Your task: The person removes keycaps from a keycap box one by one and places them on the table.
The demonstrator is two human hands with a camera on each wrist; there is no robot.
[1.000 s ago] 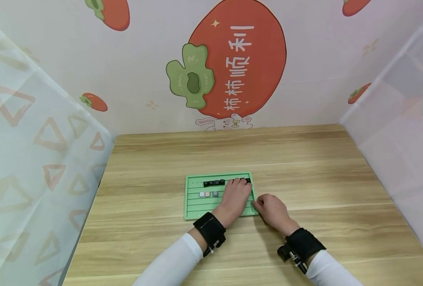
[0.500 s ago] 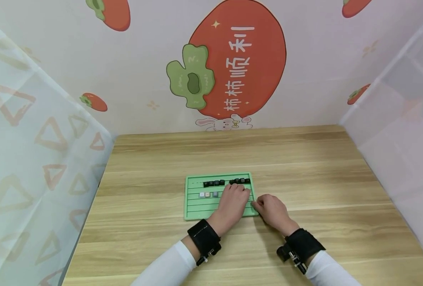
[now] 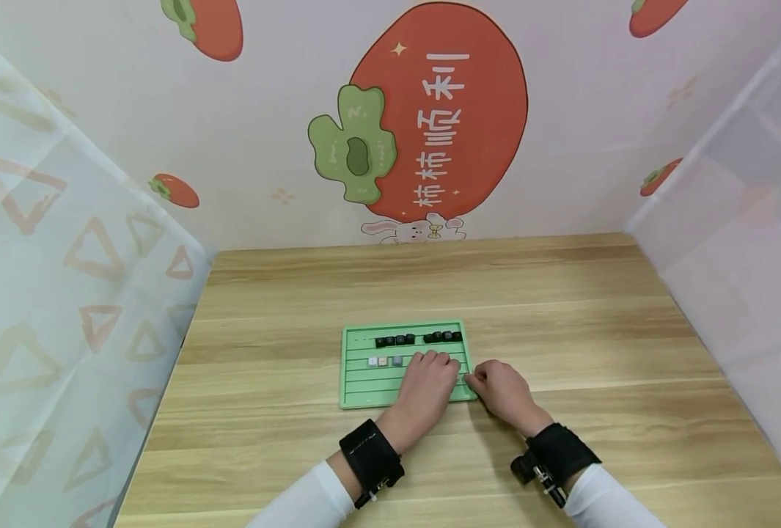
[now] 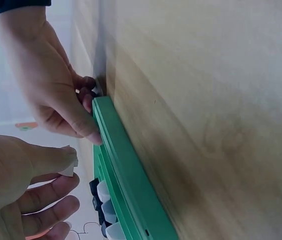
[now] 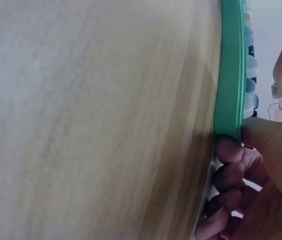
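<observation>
A green ridged tray (image 3: 367,397) lies on the table. My left hand (image 3: 427,385) is over its right half, pinching a small white keycap (image 4: 70,164) between thumb and finger, raised off the tray in the left wrist view. My right hand (image 3: 504,392) grips the tray's near right corner, its thumb (image 5: 257,131) on the rim and its fingers curled against the outside. Black keycaps (image 3: 400,340) stand in two groups along the far row. Nearer are a white keycap (image 3: 372,361), a beige one (image 3: 383,361) and a grey one (image 3: 397,361). My left hand hides part of the tray.
The wooden table (image 3: 265,411) surrounds the tray. A printed wall hanging (image 3: 562,147) stands behind it, with pale curtains (image 3: 86,293) at both sides. Each wrist wears a black strap (image 3: 370,458) with a small camera.
My left hand has drawn back from the far row toward the near side, uncovering the black keycaps at the right. The right hand stays at the tray's corner.
</observation>
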